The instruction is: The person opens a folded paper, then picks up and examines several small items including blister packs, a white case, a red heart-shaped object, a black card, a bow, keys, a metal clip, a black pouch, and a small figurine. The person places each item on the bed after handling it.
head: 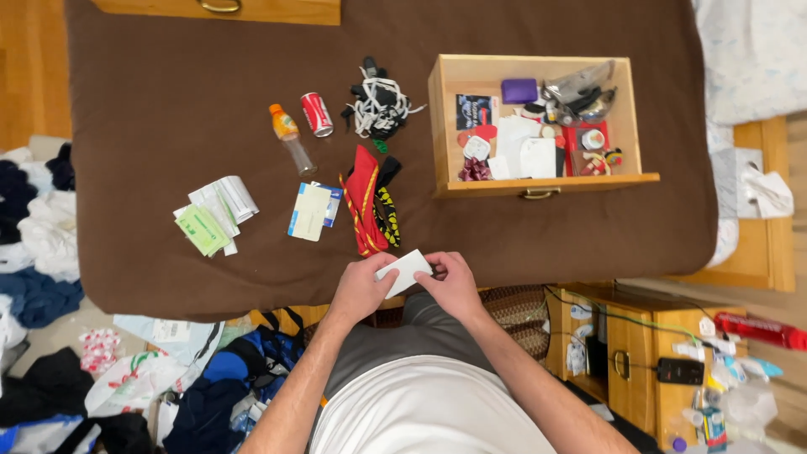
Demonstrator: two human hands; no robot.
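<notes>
Seen from above: 2 bare hands meeting at the near edge of a bed (168, 101) covered in a soft, matte brown blanket. Left hand (360, 290) and right hand (454, 286) each with a closed finger-and-thumb grip on opposite ends of 1 small white card (405, 267), flat, rectangular, slightly tilted, held just above the blanket edge. Just beyond the card, a bundle of red, yellow and black woven lanyards (370, 202), limp and folded. Left of those, a pale glossy booklet (313, 212) and a loose stack of white and green paper slips (214, 214). Farther back, a clear plastic bottle with orange cap (290, 139), a red metal can on its side (317, 113), and a tangle of black and white cords (377, 108). To the right, an open light wooden drawer (538, 185) with a brass handle, resting on the blanket, crowded with small items. Nothing lying between hands and card. Heaped clothes on the floor (34, 227) at left; a wooden cabinet (630, 345) at right.
</notes>
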